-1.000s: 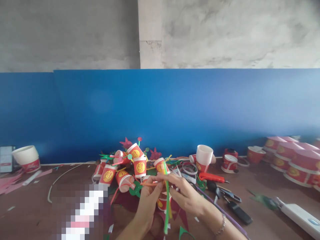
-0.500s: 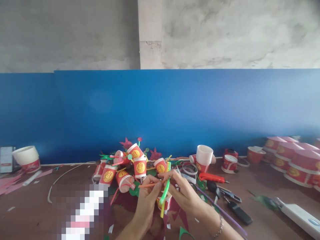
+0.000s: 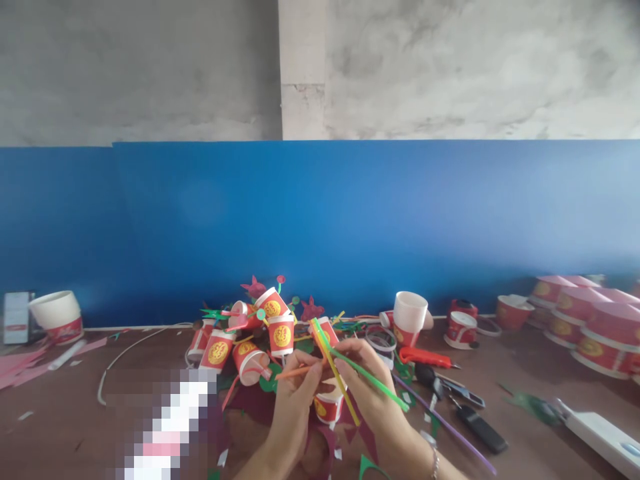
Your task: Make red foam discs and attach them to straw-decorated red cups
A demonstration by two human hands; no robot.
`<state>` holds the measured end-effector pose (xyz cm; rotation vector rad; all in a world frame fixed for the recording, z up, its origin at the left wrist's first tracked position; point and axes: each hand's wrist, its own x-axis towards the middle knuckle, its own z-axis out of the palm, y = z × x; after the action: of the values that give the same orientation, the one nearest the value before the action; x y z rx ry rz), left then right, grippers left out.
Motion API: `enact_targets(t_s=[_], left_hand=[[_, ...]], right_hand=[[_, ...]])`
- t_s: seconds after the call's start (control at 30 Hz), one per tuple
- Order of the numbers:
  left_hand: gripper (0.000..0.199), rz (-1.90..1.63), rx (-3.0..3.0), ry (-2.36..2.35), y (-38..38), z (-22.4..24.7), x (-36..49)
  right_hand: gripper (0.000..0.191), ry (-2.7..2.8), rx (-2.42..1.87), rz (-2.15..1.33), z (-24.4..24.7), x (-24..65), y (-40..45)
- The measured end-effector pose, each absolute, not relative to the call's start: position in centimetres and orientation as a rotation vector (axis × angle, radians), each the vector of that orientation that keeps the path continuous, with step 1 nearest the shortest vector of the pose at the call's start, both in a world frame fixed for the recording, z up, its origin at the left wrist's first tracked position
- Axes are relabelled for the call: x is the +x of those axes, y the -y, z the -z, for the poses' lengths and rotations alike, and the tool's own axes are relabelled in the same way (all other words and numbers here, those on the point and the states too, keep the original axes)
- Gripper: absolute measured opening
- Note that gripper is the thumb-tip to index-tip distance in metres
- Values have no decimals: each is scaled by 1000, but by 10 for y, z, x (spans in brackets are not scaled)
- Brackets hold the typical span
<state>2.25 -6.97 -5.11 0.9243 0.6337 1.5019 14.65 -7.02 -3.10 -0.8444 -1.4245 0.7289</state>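
Note:
Thin straws cross between my two hands. My left hand (image 3: 295, 400) pinches an orange straw (image 3: 295, 371) between thumb and fingers, its end poking out to the left. My right hand (image 3: 377, 390) is closed at the crossing of a green straw (image 3: 375, 379) and a yellow straw (image 3: 345, 393). The green one slants down across the back of the right hand; the yellow one points down between the hands. Just below stands a red-and-white paper cup (image 3: 329, 408), partly hidden by the hands. The right fingertips are partly hidden behind the straws.
Decorated paper cups (image 3: 281, 335) are heaped behind my left hand. To the right lie a red-handled tool (image 3: 425, 357), a black key fob (image 3: 483, 428) and a white glue gun (image 3: 597, 427). Pink-topped cups (image 3: 607, 327) stand far right. Paper scraps (image 3: 367, 467) litter the table.
The green straw has swung from hanging downward between the hands to slanting right over my right hand. The yellow straw's lower end has shifted right. My left hand keeps its pinch.

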Motion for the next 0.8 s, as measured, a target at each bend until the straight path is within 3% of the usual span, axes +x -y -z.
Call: enact_targets(t_s=[0.2, 0.33, 0.47, 0.8], left_hand=[[28, -1494, 954, -644, 68, 54, 20], [40, -1468, 991, -677, 66, 53, 18], [36, -1466, 1018, -737, 63, 52, 17], [34, -1428, 1024, -821, 64, 52, 20]], right_hand=[[23, 1362, -872, -984, 26, 153, 62], [20, 1558, -893, -768, 21, 162, 58], [15, 1822, -923, -524, 11, 171, 59], [12, 1945, -1032, -555, 9, 173, 59]])
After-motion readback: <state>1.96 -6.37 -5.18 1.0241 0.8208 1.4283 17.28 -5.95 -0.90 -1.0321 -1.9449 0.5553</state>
